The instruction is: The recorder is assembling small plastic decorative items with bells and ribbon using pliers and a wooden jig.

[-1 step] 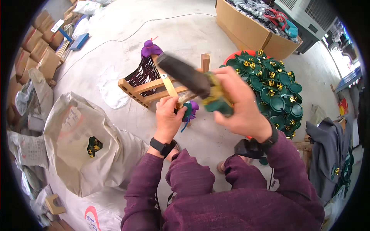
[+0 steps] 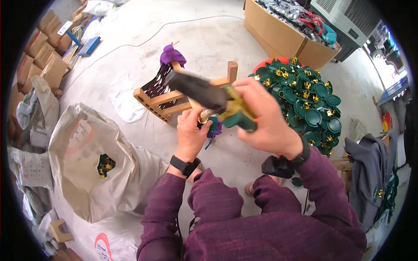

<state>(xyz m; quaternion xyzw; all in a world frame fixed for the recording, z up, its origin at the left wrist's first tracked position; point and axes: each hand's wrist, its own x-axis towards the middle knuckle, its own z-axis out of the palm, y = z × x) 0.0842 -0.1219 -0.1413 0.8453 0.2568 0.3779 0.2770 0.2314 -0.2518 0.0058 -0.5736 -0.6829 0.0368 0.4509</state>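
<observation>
My right hand is wrapped round a blurred power tool with a yellow-green body and a long black part. The tool's pale tip meets the fingers of my left hand. Those fingers are closed round a dark green round piece with a gold fitting, at the near end of a wooden stand. Purple cloth is bunched beside the piece. Another purple cloth bundle tops the stand's far end, with dark stringy netting hanging near it. A black block shows under my right wrist.
To the right, a red tub is heaped with green discs bearing gold fittings. An open woven sack on the left holds a few similar pieces. Behind stand a large cardboard box and an air cooler. A cable crosses the floor.
My right hand and the tool have shifted slightly left and downward, bringing the tool's tip closer to the left fingers. My left hand has hardly moved.
</observation>
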